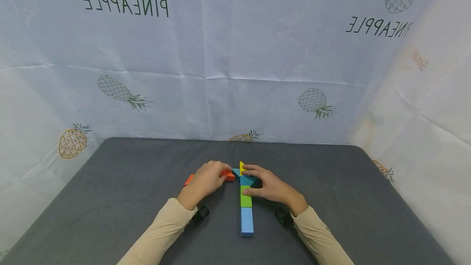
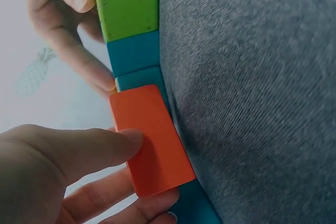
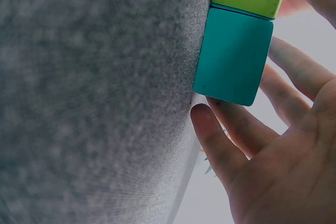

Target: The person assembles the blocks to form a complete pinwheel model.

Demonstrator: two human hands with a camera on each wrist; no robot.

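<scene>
In the head view my left hand reaches to the left side of a row of wooden blocks. Its thumb and fingers pinch an orange block, held against the teal blocks in the left wrist view. From the other side my right hand spans the row with fingers extended. Its thumb is at the green block, and its fingertips reach the yellow block. Below the palm, a dark teal block juts out to the right. A light blue block forms the near end.
Another orange piece shows partly behind my left hand. The blocks lie on a dark grey table. A pale curtain printed with pineapples hangs behind the table's far edge.
</scene>
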